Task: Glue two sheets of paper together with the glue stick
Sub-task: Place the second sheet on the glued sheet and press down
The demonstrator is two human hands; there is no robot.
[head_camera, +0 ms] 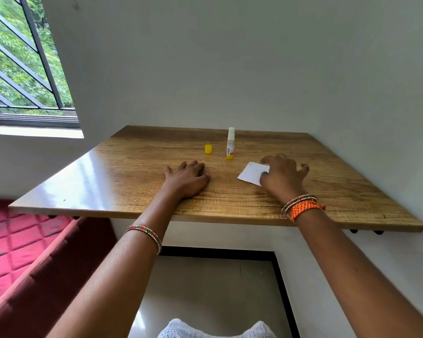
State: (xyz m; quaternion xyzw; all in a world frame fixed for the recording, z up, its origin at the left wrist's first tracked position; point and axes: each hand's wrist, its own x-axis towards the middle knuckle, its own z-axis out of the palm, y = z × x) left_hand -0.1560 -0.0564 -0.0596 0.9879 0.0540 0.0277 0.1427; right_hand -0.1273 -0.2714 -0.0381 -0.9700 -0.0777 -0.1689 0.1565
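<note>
Wooden counter (132, 172) projecting from a white wall, with a barred window (22, 69) at left and a red quilted bed (22, 240) below. Left hand (187, 178) lying palm-down on bare wood, fingers (193, 165) released and flat, grasping nothing; right hand (282, 175) pressing on the white paper (250, 173), fingers spread, not clenched. Glue stick (230, 143) standing upright and uncapped just beyond the paper, yellow cap (208, 149) sitting beside it.

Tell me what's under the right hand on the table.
The right hand lies palm down on white paper, whose left part sticks out onto the table. The hand hides the rest, so I cannot tell whether it is one sheet or two.
</note>
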